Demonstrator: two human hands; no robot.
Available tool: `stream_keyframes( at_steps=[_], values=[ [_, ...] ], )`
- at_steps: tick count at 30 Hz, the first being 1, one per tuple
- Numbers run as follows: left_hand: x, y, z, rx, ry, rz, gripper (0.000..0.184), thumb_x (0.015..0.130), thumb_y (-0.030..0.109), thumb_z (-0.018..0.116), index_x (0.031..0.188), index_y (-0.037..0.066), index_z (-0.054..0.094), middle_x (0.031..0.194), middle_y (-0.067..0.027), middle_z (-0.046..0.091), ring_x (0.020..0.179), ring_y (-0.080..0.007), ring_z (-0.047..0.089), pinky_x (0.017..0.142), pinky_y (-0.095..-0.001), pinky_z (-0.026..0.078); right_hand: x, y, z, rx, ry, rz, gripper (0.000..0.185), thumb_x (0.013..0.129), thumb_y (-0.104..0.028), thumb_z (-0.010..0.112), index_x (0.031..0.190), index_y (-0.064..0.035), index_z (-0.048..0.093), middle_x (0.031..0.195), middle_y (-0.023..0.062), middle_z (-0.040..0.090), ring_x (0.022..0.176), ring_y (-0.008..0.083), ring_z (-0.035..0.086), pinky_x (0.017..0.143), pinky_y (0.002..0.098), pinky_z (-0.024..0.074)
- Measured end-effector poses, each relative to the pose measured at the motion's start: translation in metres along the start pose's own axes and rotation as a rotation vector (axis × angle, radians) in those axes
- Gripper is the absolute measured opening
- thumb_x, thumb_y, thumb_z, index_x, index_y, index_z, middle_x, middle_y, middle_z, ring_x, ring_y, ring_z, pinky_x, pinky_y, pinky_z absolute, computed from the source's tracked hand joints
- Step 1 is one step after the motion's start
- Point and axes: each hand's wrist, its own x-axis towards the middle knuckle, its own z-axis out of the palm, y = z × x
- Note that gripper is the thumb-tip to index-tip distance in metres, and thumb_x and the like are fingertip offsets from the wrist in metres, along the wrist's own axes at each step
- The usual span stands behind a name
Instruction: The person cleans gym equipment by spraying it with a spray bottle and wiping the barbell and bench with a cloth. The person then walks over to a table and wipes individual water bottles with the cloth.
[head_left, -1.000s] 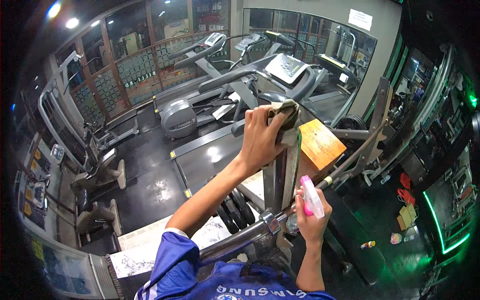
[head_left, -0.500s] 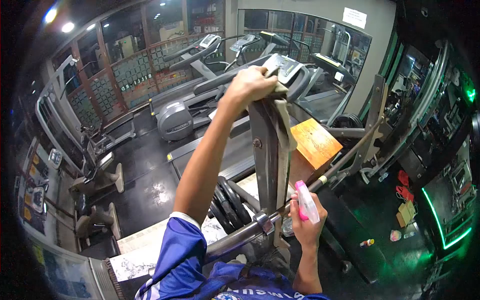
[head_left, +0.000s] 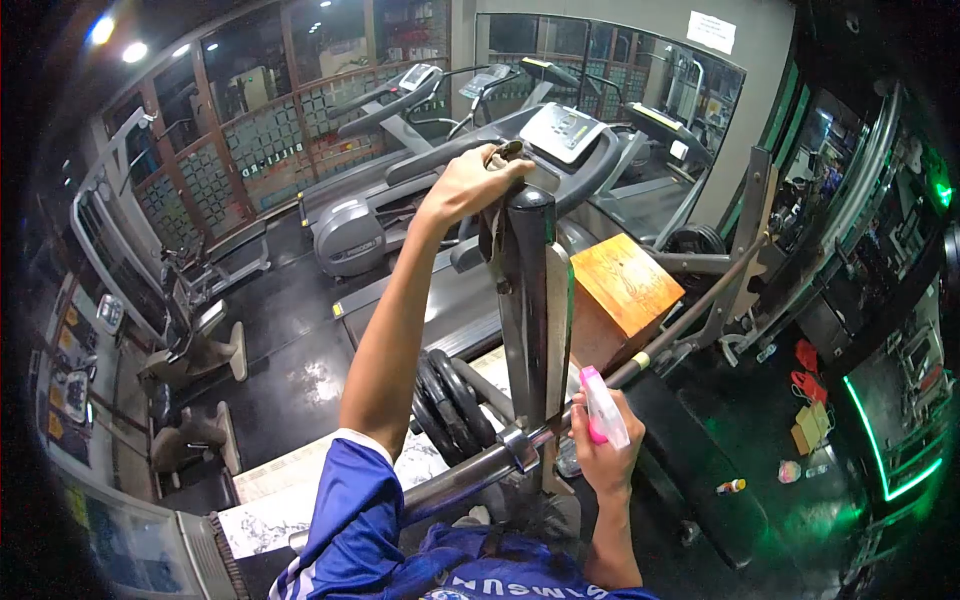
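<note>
My left hand [head_left: 468, 186] is closed on a dark, greyish cloth [head_left: 489, 232] at the top of an upright metal rack post [head_left: 524, 290]. The cloth hangs against the post's left side. Lower and to the right, my right hand [head_left: 610, 458] grips a spray bottle with a pink and whitish trigger head [head_left: 604, 408]; much of its body is hidden by the hand and the post. A barbell [head_left: 455, 496] crosses the post low down, close to my right hand.
Black weight plates [head_left: 447, 405] hang left of the post. A wooden box [head_left: 628, 285] stands behind it on the right, with a padded black bench [head_left: 690, 470] nearer. Treadmills [head_left: 565, 135] and an elliptical machine [head_left: 348, 240] stand beyond. A small bottle [head_left: 731, 487] lies on the floor.
My left hand and the cloth have shifted from the post's top and right side to its left side. The right hand has moved slightly left and down, still gripping the spray bottle.
</note>
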Motion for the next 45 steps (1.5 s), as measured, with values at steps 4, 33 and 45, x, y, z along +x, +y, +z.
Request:
stream_keyframes(
  at_steps=[4, 33, 45],
  values=[
    [-0.014, 0.007, 0.009, -0.058, 0.224, 0.204, 0.033, 0.083, 0.026, 0.064, 0.100, -0.003, 0.065, 0.096, -0.0184, 0.068, 0.089, -0.0287, 0.066, 0.083, -0.0359, 0.050, 0.003, 0.002, 0.001, -0.014, -0.022, 0.003, 0.019, 0.081, -0.002, 0.071, 0.098, -0.0003, 0.064, 0.088, 0.0136, 0.070, 0.080, 0.0304, 0.071, 0.072, 0.0365, 0.0546],
    [-0.089, -0.005, 0.056, 0.239, 0.417, 1.115, 0.043, 0.062, 0.019, 0.080, 0.100, 0.005, 0.067, 0.131, -0.0181, 0.056, 0.111, -0.0361, 0.058, 0.094, -0.0476, 0.050, 0.012, -0.008, 0.019, -0.028, -0.013, -0.123, 0.018, 0.083, -0.003, 0.068, 0.100, 0.0009, 0.066, 0.089, 0.0136, 0.071, 0.081, 0.0276, 0.071, 0.073, 0.0345, 0.0549],
    [-0.180, -0.100, 0.129, 0.097, 0.104, 1.084, 0.043, 0.070, 0.021, 0.076, 0.111, 0.011, 0.066, 0.130, -0.0180, 0.054, 0.111, -0.0384, 0.056, 0.091, -0.0462, 0.051, 0.016, -0.008, 0.029, -0.017, -0.023, -0.056, 0.019, 0.084, -0.007, 0.067, 0.101, 0.0001, 0.066, 0.089, 0.0131, 0.071, 0.082, 0.0294, 0.071, 0.074, 0.0360, 0.0549]
  ],
)
